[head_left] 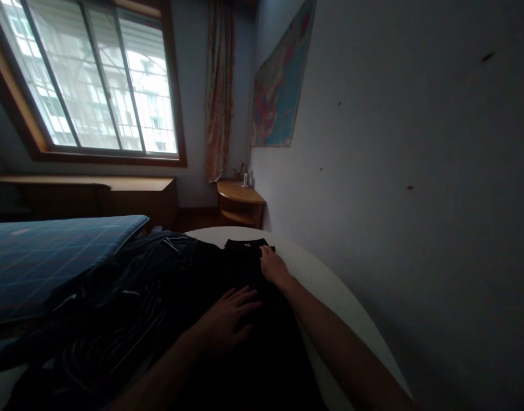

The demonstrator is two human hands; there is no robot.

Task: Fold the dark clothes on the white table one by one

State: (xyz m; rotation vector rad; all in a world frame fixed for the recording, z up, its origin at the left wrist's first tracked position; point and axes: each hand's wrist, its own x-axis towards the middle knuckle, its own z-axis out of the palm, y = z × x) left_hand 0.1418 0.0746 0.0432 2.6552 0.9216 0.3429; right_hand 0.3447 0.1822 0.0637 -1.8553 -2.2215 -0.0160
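Note:
A black collared shirt [270, 337] is spread out on a round white table [330, 285], its collar [240, 244] at the far edge with a small light mark inside. My left hand [230, 317] rests palm down on the middle of the shirt, fingers spread and holding nothing. Up beside the collar's right end, my right hand [274, 265] has its fingers bent together on the shirt's shoulder; the thumb is hidden. Dark clothes with white stripes [133, 291] lie heaped to the left, against the black shirt. Poor light hides the folds of the dark cloth.
A blue plaid mattress [65, 251] borders the clothes on the left. The white wall [394, 142] rises close on the right. Farther back are a wooden corner shelf [245, 193] with small items, a desk [137, 182], a curtain [219, 91] and a window [103, 80].

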